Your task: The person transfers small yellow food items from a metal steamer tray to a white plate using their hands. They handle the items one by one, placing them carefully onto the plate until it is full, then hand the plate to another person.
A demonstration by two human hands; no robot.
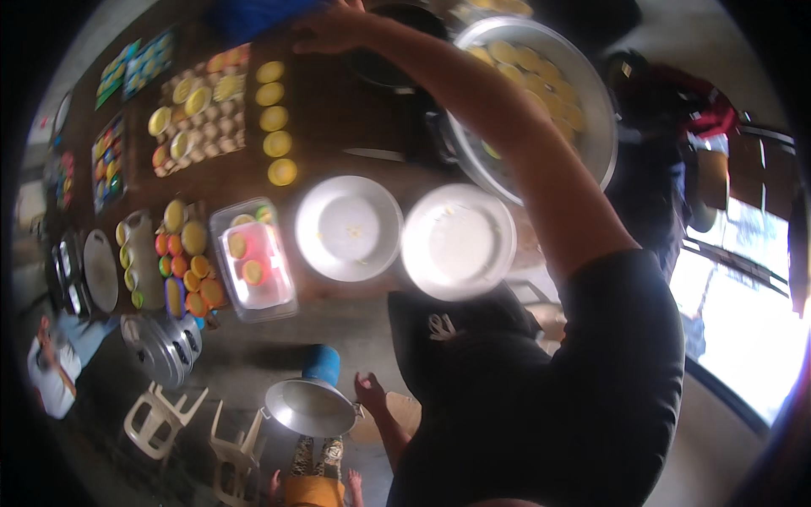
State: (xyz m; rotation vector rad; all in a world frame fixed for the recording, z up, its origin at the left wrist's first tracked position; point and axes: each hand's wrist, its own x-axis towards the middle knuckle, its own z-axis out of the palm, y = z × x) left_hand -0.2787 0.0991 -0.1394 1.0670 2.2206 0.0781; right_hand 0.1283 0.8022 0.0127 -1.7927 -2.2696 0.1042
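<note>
My right arm reaches across the dark table to its far side. There my right hand is blurred beside a blue thing; whether it grips it is unclear. A black round pan lies partly under that forearm. Low at my side hangs my left hand, its fingers curled, away from the table. Before me two white plates with crumbs stand side by side. Beyond them runs a row of several small round yellow cakes, near a knife.
A large metal pot holds round yellow cakes. Left are an egg tray with moulds, a clear plastic container, and cakes in coloured cups. Below are a metal basin, plastic chairs, stacked pots and a seated person.
</note>
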